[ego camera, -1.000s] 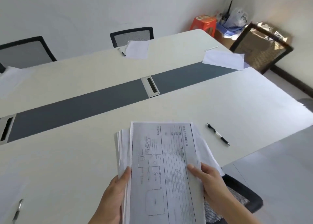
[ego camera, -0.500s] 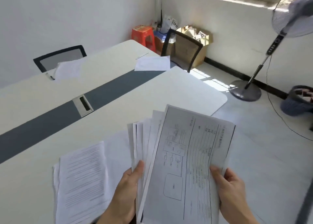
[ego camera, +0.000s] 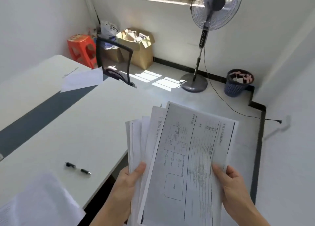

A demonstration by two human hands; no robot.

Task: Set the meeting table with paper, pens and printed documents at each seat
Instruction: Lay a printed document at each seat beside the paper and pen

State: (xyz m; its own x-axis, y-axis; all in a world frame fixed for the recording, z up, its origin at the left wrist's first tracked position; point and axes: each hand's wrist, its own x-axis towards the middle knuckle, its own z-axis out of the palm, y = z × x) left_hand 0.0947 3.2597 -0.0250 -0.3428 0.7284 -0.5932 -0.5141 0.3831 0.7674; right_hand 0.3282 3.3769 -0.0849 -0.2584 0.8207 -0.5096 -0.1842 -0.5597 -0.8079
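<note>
Head view: both hands hold the printed documents (ego camera: 187,157) in the air, off the worktop (ego camera: 85,123) edge and over the floor. Left hand (ego camera: 129,188) grips the fanned stack at its lower left, thumb on top. Right hand (ego camera: 233,191) pinches the right edge of the top sheet (ego camera: 196,149), thumb over it.

Progress, judged: partway.
- Near seat has a pen (ego camera: 78,168) and blurred sheets (ego camera: 39,203) beside it; can't tell if they are printed.
- End seat by the mesh chair (ego camera: 115,62) has a white sheet (ego camera: 81,79) and a thin thing next to it, probably a pen; too faint to be sure.
- Many pages in hand, so documents are left to deal out. Other seats are out of frame.

Around: standing fan (ego camera: 213,12) with its cord trailing over the floor, blue waste basket (ego camera: 238,82), cardboard box (ego camera: 136,46), red stool (ego camera: 81,48). The fan base and cord could trip someone walking round the table end.
</note>
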